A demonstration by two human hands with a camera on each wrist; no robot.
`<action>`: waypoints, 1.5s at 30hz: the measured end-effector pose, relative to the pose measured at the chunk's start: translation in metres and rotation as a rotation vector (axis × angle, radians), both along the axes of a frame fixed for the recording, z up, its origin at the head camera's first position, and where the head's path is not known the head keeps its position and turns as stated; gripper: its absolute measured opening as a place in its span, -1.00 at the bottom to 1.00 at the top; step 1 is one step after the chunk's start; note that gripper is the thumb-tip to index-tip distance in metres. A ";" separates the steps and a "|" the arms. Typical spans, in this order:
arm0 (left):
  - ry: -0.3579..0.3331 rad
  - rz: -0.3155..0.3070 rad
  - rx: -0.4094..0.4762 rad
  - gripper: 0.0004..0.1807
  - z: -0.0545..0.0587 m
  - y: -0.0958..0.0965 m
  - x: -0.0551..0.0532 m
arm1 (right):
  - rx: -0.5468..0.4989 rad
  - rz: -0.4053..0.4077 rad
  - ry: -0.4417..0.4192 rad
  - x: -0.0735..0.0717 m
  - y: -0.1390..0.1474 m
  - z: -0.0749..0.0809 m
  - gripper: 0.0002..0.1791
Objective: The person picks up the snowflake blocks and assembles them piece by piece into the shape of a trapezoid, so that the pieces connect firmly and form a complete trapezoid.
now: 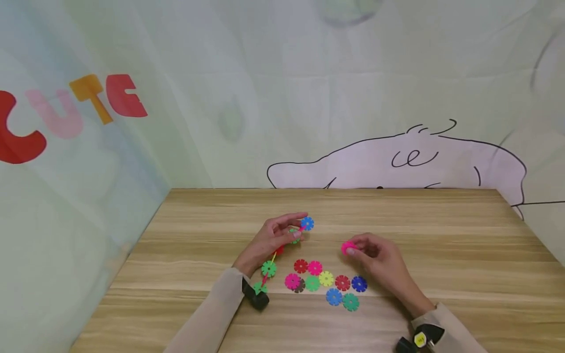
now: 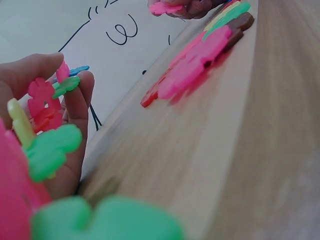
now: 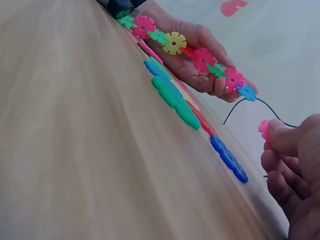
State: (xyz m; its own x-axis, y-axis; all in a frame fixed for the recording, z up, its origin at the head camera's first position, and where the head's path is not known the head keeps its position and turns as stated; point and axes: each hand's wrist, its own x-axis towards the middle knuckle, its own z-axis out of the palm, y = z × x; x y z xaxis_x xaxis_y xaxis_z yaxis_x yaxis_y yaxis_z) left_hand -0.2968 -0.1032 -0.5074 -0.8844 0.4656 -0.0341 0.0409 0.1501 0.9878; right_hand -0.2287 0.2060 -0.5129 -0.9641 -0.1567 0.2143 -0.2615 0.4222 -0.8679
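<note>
My left hand (image 1: 273,236) pinches a chain of interlocked plastic snowflake discs near its far end. A blue disc (image 1: 307,223) forms the tip of the chain, just past the fingertips. From there pink, green, red and yellow discs run back along the palm to the wrist, as the yellow disc (image 3: 174,43) and green disc (image 2: 54,150) show. Apart from the chain, to the right, my right hand (image 1: 383,257) holds a single pink disc (image 1: 348,248) between thumb and fingers, its edge pointing toward the chain's blue end.
Several loose discs lie flat on the wooden table (image 1: 419,211) between the forearms, among them a dark blue disc (image 1: 359,284), a yellow disc (image 1: 326,279) and a green disc (image 1: 350,302). A pink disc (image 1: 292,281) overlaps a brown disc (image 1: 300,286). A printed cloth (image 1: 220,98) hangs behind the table.
</note>
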 end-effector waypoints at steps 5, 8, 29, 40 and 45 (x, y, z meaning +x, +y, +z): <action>0.002 -0.015 0.000 -0.47 0.001 0.000 0.001 | 0.012 -0.047 0.061 -0.007 -0.009 -0.001 -0.89; 0.004 -0.025 -0.010 -0.48 0.002 0.000 0.001 | 0.008 -0.070 0.068 -0.011 -0.016 -0.001 -0.92; -0.041 -0.082 0.031 -0.49 0.003 -0.001 0.001 | -0.110 -0.068 0.110 -0.031 -0.057 0.002 -0.94; -0.034 -0.090 0.012 -0.50 0.005 0.000 0.000 | -0.120 -0.054 0.132 -0.032 -0.057 0.001 -0.94; -0.028 -0.120 0.024 -0.51 0.004 0.000 -0.001 | -0.118 -0.043 0.172 -0.032 -0.057 0.000 -0.93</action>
